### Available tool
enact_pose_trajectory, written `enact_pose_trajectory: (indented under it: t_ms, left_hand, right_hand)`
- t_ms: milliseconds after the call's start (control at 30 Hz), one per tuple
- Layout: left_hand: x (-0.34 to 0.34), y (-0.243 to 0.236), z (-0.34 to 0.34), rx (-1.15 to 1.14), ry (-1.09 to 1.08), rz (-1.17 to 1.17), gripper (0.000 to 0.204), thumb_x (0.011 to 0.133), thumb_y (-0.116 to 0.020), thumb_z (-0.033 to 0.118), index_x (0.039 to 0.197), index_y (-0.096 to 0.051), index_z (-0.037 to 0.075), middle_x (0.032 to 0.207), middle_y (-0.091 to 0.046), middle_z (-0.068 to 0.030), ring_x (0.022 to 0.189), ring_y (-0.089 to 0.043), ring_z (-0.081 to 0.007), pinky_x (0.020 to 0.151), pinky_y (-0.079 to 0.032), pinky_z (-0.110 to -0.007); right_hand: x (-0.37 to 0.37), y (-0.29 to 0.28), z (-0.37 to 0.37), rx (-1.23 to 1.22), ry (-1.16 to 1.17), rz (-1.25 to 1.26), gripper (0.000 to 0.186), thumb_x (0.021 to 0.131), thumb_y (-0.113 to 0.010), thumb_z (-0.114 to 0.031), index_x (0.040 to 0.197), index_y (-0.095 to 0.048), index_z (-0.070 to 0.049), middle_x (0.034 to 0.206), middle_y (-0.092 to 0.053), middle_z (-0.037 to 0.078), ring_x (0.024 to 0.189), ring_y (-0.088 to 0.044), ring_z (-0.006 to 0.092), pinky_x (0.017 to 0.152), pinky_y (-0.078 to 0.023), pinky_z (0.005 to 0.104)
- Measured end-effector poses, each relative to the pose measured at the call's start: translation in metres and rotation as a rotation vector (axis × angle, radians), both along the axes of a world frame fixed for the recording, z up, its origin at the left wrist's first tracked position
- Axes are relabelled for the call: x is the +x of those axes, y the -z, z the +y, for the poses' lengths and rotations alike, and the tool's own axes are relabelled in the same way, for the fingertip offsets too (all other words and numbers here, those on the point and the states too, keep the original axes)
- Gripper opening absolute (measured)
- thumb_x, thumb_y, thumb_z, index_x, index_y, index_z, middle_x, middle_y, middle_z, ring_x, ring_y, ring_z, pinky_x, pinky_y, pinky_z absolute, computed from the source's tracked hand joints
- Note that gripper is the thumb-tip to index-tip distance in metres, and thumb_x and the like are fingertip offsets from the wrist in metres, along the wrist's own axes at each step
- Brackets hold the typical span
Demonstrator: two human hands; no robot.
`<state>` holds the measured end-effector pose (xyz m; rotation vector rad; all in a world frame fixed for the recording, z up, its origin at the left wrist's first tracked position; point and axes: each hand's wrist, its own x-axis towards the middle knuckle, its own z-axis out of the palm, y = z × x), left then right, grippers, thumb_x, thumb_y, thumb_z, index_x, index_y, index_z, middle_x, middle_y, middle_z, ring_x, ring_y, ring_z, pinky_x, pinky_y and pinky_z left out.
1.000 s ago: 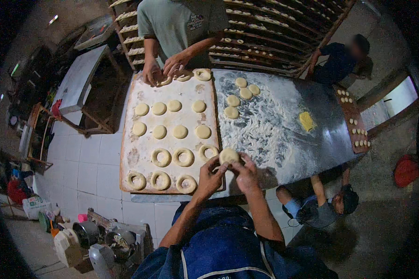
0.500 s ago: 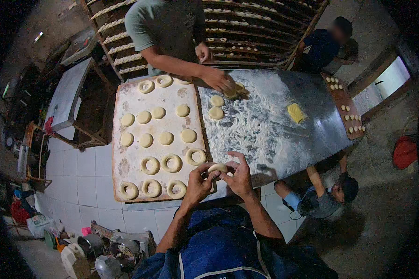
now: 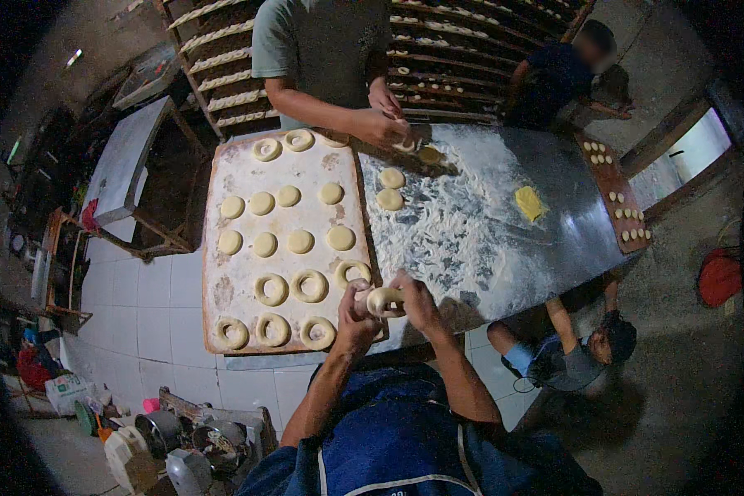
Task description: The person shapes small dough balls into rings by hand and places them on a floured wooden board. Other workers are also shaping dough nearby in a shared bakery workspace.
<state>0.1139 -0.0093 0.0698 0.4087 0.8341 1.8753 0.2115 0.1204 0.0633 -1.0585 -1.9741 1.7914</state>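
In front of my chest, over the near edge of the metal table, I hold a pale dough ring (image 3: 381, 302) tilted so that its hole shows. My left hand (image 3: 359, 321) is closed on its left side. My right hand (image 3: 422, 306) grips the other side, some fingertips hidden by the dough. Just left of my hands lies a floured board (image 3: 244, 178) with dough rings (image 3: 309, 286) in the near rows and flat dough discs (image 3: 301, 241) in the middle rows. Two loose dough discs (image 3: 390, 199) rest on the floured table beside the board.
Across the table (image 3: 558, 190), a co-worker (image 3: 326, 74) holds dough over the far edge. A yellow lump (image 3: 529, 203) lies on the table. A narrow tray of small dough pieces (image 3: 615, 190) stands at the right end. One person (image 3: 583, 355) sits low at right; racks (image 3: 446, 58) fill the back.
The dough in my hands has turned from nearly edge-on to showing an open hole. My right fingers have curled in. Across the table, the co-worker has raised a hand with dough.
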Motion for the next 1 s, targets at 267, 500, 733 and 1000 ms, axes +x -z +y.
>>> enact_pose_trajectory:
  t_ms: [267,500,733,1000]
  left_hand:
    - [-0.004,0.046,0.017,-0.495,-0.286,0.980,0.031,0.084,-0.051,0.027,0.105,-0.039,0.008,0.088,-0.053,-0.0071,0.073,-0.052,-0.0172,0.072,-0.042,-0.032]
    - [-0.001,0.044,0.020,-0.354,-0.234,-0.029,0.040,0.094,-0.034,0.037,0.075,-0.043,0.003,0.069,-0.054,-0.0059,0.057,-0.052,-0.0193,0.049,-0.040,-0.036]
    - [-0.010,0.029,0.009,-0.246,-0.255,-0.327,0.038,0.094,-0.037,0.037,0.072,-0.044,0.007,0.059,-0.045,-0.0029,0.057,-0.054,-0.0164,0.050,-0.042,-0.034]
    - [-0.031,0.063,-0.014,-0.185,-0.275,0.057,0.031,0.095,-0.035,0.033,0.075,-0.044,0.011,0.069,-0.037,0.0024,0.063,-0.038,-0.0105,0.058,-0.034,-0.029]
  right_hand:
    - [-0.010,0.045,-0.012,-0.100,0.092,0.017,0.070,0.095,-0.026,-0.056,0.073,-0.061,0.002,0.067,-0.059,0.009,0.055,-0.051,0.0152,0.051,-0.043,0.0284]
    - [-0.025,-0.020,-0.051,-0.043,0.252,-0.011,0.072,0.092,-0.031,-0.058,0.089,-0.063,0.007,0.074,-0.061,0.014,0.071,-0.054,0.0202,0.069,-0.044,0.0331]
    - [-0.034,0.007,-0.056,-0.053,0.217,0.048,0.074,0.094,-0.023,-0.055,0.084,-0.062,0.007,0.071,-0.063,0.020,0.071,-0.062,0.0293,0.068,-0.047,0.0394]
    - [-0.047,0.001,-0.074,0.193,0.013,0.001,0.064,0.092,-0.036,-0.051,0.085,-0.061,0.007,0.069,-0.061,0.021,0.067,-0.060,0.0314,0.063,-0.044,0.0421]
